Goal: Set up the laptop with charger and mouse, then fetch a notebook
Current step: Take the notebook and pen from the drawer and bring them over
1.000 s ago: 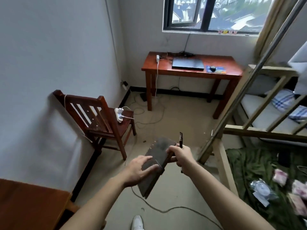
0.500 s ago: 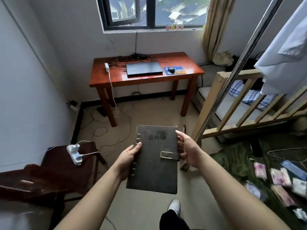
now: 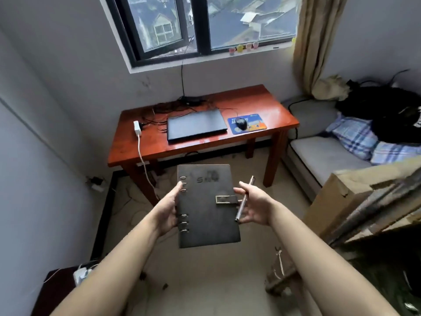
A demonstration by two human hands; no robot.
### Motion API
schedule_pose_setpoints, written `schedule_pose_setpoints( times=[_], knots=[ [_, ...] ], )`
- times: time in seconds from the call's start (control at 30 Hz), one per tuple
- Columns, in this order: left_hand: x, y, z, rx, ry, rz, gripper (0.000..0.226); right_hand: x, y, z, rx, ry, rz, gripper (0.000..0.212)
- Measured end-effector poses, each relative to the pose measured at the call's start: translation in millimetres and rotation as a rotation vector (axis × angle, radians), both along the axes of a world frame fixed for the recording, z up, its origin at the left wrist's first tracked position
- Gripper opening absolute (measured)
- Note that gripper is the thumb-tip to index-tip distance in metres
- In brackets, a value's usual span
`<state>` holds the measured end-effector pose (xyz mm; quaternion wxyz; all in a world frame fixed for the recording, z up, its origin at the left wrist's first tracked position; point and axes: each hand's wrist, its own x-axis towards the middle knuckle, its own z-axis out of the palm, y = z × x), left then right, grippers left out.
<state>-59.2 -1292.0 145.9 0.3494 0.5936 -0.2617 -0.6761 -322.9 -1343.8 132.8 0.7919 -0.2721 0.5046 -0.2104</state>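
Note:
A dark ring-bound notebook [image 3: 206, 208] with a metal clasp is held flat in front of me, between both hands. My left hand [image 3: 167, 209] grips its ringed spine edge. My right hand [image 3: 254, 207] supports the clasp side and also holds a silver pen [image 3: 244, 199]. Ahead stands a red-brown wooden desk [image 3: 268, 103] under the window. On it lies a closed dark laptop [image 3: 196, 125], a black mouse [image 3: 241, 123] on a blue mouse pad [image 3: 255, 124], and a white charger plug [image 3: 137, 128] with its cable hanging over the front edge.
A bed with a grey mattress [image 3: 323, 156] and checked pillows [image 3: 355, 137] lies to the right of the desk. A cardboard box [image 3: 337, 201] stands at right. A dark chair with a white power strip [image 3: 79, 273] is at lower left. Cables trail on the floor [image 3: 127, 197].
The view has drawn closer to the desk and turned to face it. The notebook stays level between both hands, and the chair has slid to the lower left corner.

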Motion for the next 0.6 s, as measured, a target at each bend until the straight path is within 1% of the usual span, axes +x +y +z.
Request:
schedule_pose_setpoints(
  times=[0.1,0.17,0.27,0.4,0.5,0.6],
  knots=[
    [16,-66,3,0.028,0.085,-0.018,0.071,-1,-67,-3,0.03,-0.023,0.033,0.046],
    [22,-105,-1,0.041,0.145,-0.017,0.074,-2,-105,-9,0.037,-0.014,0.031,0.048],
    [27,-167,-19,0.08,0.166,-0.028,0.075,1,-161,-24,0.052,0.028,0.012,0.048],
    [35,-273,-36,0.089,0.199,-0.06,0.079,10,-256,-34,0.044,0.055,-0.029,0.045],
    [42,-367,-33,0.105,0.189,-0.118,0.077,15,-332,-23,0.043,0.077,-0.105,0.044],
    [42,-444,-23,0.115,0.178,-0.243,0.075,10,-394,-9,0.019,0.099,-0.123,0.047]
  ],
)
